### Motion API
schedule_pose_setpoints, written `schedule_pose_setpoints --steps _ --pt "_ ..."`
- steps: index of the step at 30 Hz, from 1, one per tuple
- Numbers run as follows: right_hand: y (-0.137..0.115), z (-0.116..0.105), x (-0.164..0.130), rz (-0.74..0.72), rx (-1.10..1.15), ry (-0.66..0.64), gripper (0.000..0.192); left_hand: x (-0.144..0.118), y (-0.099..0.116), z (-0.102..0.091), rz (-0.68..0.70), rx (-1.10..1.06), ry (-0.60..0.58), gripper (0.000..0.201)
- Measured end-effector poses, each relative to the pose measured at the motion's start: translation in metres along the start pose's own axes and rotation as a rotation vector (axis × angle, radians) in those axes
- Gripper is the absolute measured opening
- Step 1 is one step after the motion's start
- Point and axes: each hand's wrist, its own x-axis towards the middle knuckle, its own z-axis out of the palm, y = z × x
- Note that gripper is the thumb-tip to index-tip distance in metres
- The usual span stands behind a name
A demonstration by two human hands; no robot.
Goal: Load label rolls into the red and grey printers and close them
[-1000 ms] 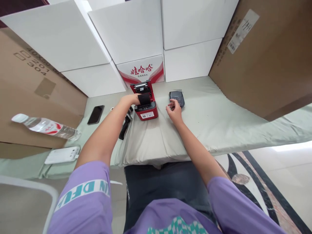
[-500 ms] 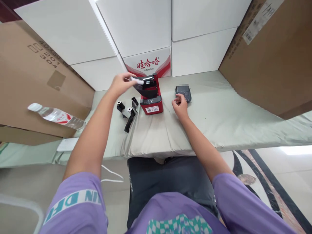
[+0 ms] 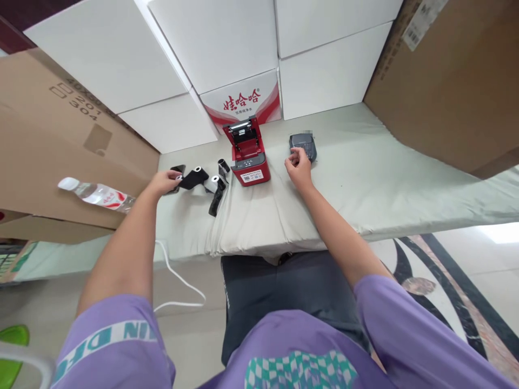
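My left hand point(image 3: 164, 182) is closed on the white-cored end of a black ribbon roll point(image 3: 190, 179), at the left of the table. Its black film stretches toward the rolls beside it. More small ribbon rolls point(image 3: 215, 182) lie there, some with loose black film. The red label printer point(image 3: 251, 161) stands in the middle with its lid raised and its inside showing. My right hand point(image 3: 299, 167) rests at the near edge of a dark handheld device with keys point(image 3: 303, 142), fingers loosely curled and apart, holding nothing I can see. A flat dark object point(image 3: 177, 169) is partly hidden behind my left hand.
White boxes point(image 3: 239, 43) line the back. Brown cartons point(image 3: 450, 81) stand at either side. A water bottle point(image 3: 97, 194) is at the left, by the carton. A white cable point(image 3: 182, 278) hangs below the table edge. The table point(image 3: 365, 189) has a pale green cloth.
My left hand has moved left and toward me, from over the printer to beside the rolls, taking the ribbon with it. The printer's inside is now uncovered. My right hand has barely moved.
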Motion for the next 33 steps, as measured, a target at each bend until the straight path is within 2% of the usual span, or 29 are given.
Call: schedule_pose_setpoints --steps 4,9,13,17,24,29,31,33 --pt "0.002 0.001 0.0 0.007 0.004 -0.01 0.035 -0.007 -0.006 0.003 -0.13 -0.123 0.102 0.039" --pt "0.004 0.003 0.001 0.0 0.003 -0.011 0.036 -0.019 -0.01 0.003 -0.142 -0.169 -0.009 0.035" --pt "0.005 0.003 0.001 0.0 -0.014 -0.011 0.035 -0.028 -0.016 0.01 -0.105 -0.146 0.044 0.027" --pt "0.005 0.003 0.001 0.002 -0.026 -0.019 0.034 -0.037 -0.02 0.02 -0.04 -0.04 -0.014 0.022" --pt "0.008 0.004 0.001 0.004 -0.023 -0.026 0.035 -0.039 -0.014 0.026 0.11 0.068 0.056 0.03" --pt "0.01 0.005 0.002 0.0 -0.014 -0.026 0.036 -0.028 -0.015 0.028 0.18 0.12 -0.066 0.038" --pt "0.009 0.005 0.001 0.006 -0.012 -0.033 0.036 -0.023 -0.008 0.027 0.21 0.131 -0.016 0.048" --pt "0.009 0.005 0.001 0.007 -0.015 -0.032 0.036 -0.02 0.007 0.028 0.256 0.132 0.044 0.053"
